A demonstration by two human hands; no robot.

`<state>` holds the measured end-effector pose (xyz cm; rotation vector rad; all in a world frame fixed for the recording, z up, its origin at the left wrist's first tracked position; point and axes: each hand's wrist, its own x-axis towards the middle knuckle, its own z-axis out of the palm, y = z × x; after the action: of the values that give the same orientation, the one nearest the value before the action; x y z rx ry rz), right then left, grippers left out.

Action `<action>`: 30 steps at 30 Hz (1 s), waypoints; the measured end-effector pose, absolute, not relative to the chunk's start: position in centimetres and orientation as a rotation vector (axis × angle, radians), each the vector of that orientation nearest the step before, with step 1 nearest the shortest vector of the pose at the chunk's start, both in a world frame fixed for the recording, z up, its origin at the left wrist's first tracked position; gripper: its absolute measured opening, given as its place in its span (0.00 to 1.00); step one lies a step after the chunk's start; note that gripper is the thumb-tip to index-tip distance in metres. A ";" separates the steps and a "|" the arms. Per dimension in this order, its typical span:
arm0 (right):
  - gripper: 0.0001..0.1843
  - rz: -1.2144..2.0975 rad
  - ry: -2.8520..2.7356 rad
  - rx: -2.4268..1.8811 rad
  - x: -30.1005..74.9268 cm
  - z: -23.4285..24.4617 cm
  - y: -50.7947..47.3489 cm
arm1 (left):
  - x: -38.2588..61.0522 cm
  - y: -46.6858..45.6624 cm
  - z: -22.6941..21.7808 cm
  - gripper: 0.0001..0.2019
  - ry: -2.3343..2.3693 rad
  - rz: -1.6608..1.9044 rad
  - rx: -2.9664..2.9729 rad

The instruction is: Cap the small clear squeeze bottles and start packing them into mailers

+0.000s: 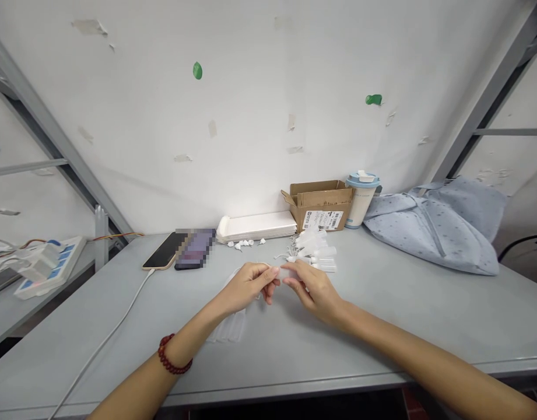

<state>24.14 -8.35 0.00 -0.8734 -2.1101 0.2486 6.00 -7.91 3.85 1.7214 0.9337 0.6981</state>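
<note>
My right hand [318,290]'s got a small, translucent plastic tube [286,272] pinched above the flat grey tabletop [360,338]; left hand [248,284]'s closed (can't tell on what). I'd keep these 2 pinches light and level.

Tubes [324,263] in frt of box [323,205], 1 cup [361,201] R.

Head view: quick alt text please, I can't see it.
Left hand and right hand nearly meet above a gray table, a small clear piece between them. Clear tubes are piled just behind the right hand; more tubes show beside the left forearm. Farther back stand a cardboard box and a lidded cup.
</note>
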 end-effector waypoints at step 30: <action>0.26 1.886 -1.349 -1.097 24.6 1.1 -7.0 | 5.7 -7.1 0.7 0.18 1.109 0.677 2.928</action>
<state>24.58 -6.97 1.14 -1.0968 -1.3488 1.8858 5.68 -7.06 0.66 2.9281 1.1088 0.6771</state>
